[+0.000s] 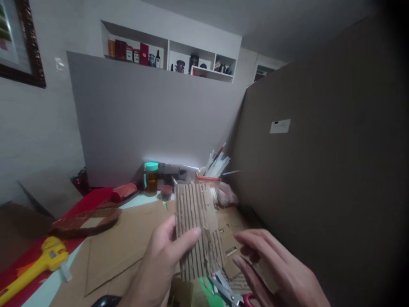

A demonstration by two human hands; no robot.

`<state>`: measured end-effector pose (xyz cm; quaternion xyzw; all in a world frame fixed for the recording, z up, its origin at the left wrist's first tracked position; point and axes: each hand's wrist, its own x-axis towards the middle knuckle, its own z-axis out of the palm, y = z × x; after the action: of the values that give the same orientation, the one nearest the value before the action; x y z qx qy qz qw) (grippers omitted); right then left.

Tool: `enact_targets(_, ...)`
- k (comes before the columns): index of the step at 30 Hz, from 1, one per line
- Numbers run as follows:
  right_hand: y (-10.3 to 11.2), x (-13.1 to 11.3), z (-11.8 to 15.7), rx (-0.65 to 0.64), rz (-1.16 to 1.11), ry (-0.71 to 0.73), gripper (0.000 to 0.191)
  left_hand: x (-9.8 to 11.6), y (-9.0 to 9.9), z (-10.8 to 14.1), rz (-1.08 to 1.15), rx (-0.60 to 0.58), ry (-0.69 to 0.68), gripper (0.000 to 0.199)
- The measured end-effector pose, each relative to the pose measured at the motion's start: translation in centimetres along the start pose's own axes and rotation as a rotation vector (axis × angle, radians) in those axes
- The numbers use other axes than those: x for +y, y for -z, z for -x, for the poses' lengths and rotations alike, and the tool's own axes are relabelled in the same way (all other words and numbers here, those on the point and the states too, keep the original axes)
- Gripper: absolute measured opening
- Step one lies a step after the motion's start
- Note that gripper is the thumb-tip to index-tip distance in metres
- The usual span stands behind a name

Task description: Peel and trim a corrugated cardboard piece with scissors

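My left hand [162, 251] grips a piece of corrugated cardboard [194, 213] upright, with the thumb across its front and the fingers behind. Dark ridges run down the piece, and its paper face is partly torn away on the right. To the right of it, my right hand [271, 264] hovers with thumb and fingers apart, and I see nothing between them. Below the piece lies a pair of scissors [225, 288] with a red handle, close to my right hand. Flat cardboard sheets [124, 243] lie under and around both hands.
A yellow glue gun [41, 260] and a brown shallow tray [86, 224] are on the left. At the back stand a bottle with a turquoise lid [151, 179], a small reddish cup [166, 192] and a container of white sticks [207, 181]. A grey partition [319, 170] rises at right.
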<state>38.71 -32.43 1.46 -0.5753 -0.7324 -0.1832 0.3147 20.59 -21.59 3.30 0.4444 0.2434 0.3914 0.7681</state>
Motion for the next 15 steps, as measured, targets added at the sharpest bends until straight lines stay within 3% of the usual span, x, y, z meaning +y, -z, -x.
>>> enact_targets(3,-0.4,-2.1,-3.4,0.124,-0.142,0.031,0.024,-0.3,0.0,0.1,-0.019,-0.013,0.003,0.039)
enact_targets(6,-2.3,-2.6,-4.5,0.193,-0.263,0.008,0.007,-0.3,0.5,0.0,-0.057,-0.040,-0.021,0.038)
enact_targets(8,-2.9,-2.5,-4.6,0.224,-0.302,0.003,0.008,-0.2,0.7,-0.2,-0.085,-0.052,-0.047,0.035)
enact_targets(15,-2.3,-2.7,-4.6,0.162,-0.290,0.033,0.011,-0.2,0.6,-0.2,-0.113,-0.054,-0.074,0.034)
